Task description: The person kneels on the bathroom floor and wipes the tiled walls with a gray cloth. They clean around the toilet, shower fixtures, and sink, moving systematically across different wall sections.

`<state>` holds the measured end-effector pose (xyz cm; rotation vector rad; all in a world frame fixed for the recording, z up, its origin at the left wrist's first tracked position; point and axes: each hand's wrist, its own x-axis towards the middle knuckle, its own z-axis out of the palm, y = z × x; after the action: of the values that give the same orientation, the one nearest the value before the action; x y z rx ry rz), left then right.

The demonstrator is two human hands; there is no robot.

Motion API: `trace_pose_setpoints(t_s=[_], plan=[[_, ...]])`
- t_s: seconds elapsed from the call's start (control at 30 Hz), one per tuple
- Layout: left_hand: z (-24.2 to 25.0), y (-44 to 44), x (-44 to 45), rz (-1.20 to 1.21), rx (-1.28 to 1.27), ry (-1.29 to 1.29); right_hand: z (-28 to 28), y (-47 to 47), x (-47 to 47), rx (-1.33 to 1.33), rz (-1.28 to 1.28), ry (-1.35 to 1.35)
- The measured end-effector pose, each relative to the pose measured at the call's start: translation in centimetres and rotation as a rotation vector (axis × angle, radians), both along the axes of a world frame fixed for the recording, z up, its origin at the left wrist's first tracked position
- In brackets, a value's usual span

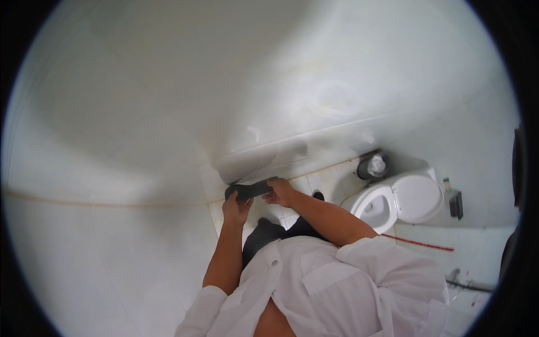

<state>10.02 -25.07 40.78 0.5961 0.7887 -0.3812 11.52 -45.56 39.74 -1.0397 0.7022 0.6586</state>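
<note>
Both of my hands are on a long, dark, soft-looking object [252, 190], held out in front of my body above the tiled floor. My left hand [236, 209] grips its rounded, wider left end, with the thumb on top. At the narrower right end, my right hand [280, 193] pinches it between thumb and fingers. What the object is exactly, I cannot tell; it may be folded fabric. Below my hands are my dark trousers [263, 238] and the front of my white shirt [328, 274].
To the right is a white toilet [389, 205] with its lid raised. A dark waste bin [363, 168] with crumpled white material stands beside it. A small dark box [456, 205] and a thin red strip [421, 243] lie farther right. Pale walls [126, 147] enclose the space.
</note>
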Motion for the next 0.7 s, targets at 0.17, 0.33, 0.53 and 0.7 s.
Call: trace_pose_setpoints(t_s=[0.17,0.33,0.53,0.7], plan=[[1.7,-5.5,1.9,-0.106,-0.026,-0.046,-0.8,-6.4,0.0,-0.259,-0.177,-0.441],[2.6,-9.8,4.9,-0.237,-0.031,-0.045,2.8,-10.1,1.0,0.154,-0.568,-0.131],[3.7,-14.3,6.0,-0.442,-0.045,-0.056,2.3,-15.9,2.0,-0.054,-0.596,-0.270],[5.6,-21.8,7.2,-0.567,-0.054,-0.008,1.2,-22.2,2.4,0.020,-0.827,-0.392]])
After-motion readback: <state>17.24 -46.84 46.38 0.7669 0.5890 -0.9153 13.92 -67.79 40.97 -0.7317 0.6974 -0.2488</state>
